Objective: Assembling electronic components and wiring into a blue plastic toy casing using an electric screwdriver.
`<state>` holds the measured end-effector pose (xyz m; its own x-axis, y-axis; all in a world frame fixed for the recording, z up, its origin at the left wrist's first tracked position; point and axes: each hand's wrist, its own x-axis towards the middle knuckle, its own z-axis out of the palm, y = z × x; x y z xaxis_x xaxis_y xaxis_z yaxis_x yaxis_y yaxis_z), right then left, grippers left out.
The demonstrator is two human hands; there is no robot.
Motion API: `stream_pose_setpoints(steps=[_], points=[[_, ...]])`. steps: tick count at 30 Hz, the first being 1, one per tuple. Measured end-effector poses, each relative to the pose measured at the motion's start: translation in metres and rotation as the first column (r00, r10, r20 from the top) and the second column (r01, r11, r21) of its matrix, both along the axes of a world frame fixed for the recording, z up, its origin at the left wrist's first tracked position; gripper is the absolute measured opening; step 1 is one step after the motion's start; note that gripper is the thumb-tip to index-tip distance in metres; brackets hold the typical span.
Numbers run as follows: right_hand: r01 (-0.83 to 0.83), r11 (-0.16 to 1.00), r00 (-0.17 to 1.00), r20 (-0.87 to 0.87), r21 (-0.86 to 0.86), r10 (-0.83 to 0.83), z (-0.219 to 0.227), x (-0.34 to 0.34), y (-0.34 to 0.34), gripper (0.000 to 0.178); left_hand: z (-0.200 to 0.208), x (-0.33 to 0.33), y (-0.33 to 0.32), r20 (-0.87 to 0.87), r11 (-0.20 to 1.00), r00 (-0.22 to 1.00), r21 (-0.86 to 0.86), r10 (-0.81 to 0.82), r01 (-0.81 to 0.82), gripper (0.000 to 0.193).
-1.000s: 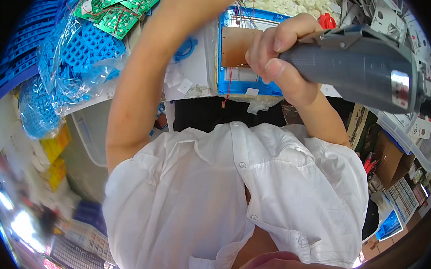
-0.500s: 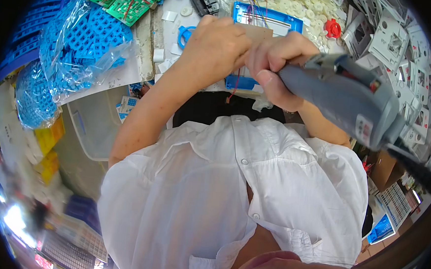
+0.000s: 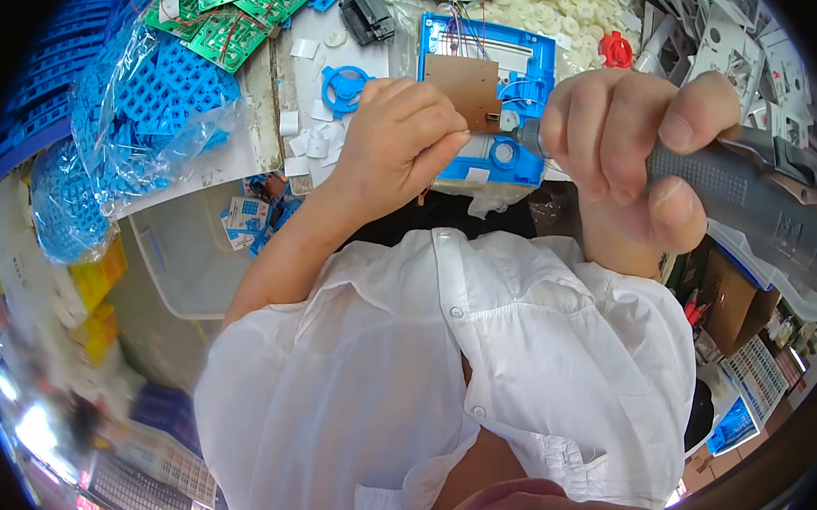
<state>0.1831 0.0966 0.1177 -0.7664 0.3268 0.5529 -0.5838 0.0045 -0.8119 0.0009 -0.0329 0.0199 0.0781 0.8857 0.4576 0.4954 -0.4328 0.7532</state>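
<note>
My right hand (image 3: 626,142) is wrapped round a grey electric screwdriver (image 3: 758,197), which lies almost level and points left. Its chuck and thin bit reach over a blue plastic housing (image 3: 544,56) toward my left hand (image 3: 401,142). The left fingers are pinched together by the bit's tip; whatever is between them is too small or hidden to make out. A brown circuit board (image 3: 461,85) sits in the housing, partly behind the left fingers, with thin coloured wires (image 3: 460,29) above it. Left of it lies a blue ring-shaped part (image 3: 346,89).
Green circuit boards (image 3: 226,33) and bagged blue plastic parts (image 3: 162,81) fill the left side. Cream plastic pieces (image 3: 573,17) are heaped at the back, beside a red knob (image 3: 616,50). White plates (image 3: 739,55) are piled at the right. A clear bin (image 3: 178,269) stands below left.
My right hand and the screwdriver have moved right, away from the left hand, and the bit has come into sight. More of the housing and brown board shows. My left hand remains closed.
</note>
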Motion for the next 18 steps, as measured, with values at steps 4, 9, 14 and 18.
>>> stream_pose_setpoints(steps=[4, 9, 14, 18], points=[[0.006, 1.000, 1.000, 0.015, -0.016, -0.006, 0.000, 0.003, -0.006, 0.029, -0.001, 0.004, -0.002, 0.050, 1.000, 0.999, -0.006, -0.018, 0.019, 0.005], [0.039, 0.999, 0.999, 0.027, -0.026, -0.039, 0.001, 0.002, -0.010, 0.027, -0.001, 0.008, -0.001, 0.123, 1.000, 0.992, -0.019, -0.006, 0.009, 0.007], [0.075, 0.995, 0.996, -0.036, -0.064, -0.077, 0.006, -0.006, -0.017, 0.026, -0.002, 0.010, -0.001, 0.092, 1.000, 0.996, -0.020, -0.013, 0.015, 0.007], [0.101, 0.975, 0.982, -0.139, -0.200, -0.131, -0.026, 0.005, -0.025, 0.026, -0.003, 0.009, -0.001, 0.070, 1.000, 0.997, -0.007, -0.022, 0.023, 0.008]])
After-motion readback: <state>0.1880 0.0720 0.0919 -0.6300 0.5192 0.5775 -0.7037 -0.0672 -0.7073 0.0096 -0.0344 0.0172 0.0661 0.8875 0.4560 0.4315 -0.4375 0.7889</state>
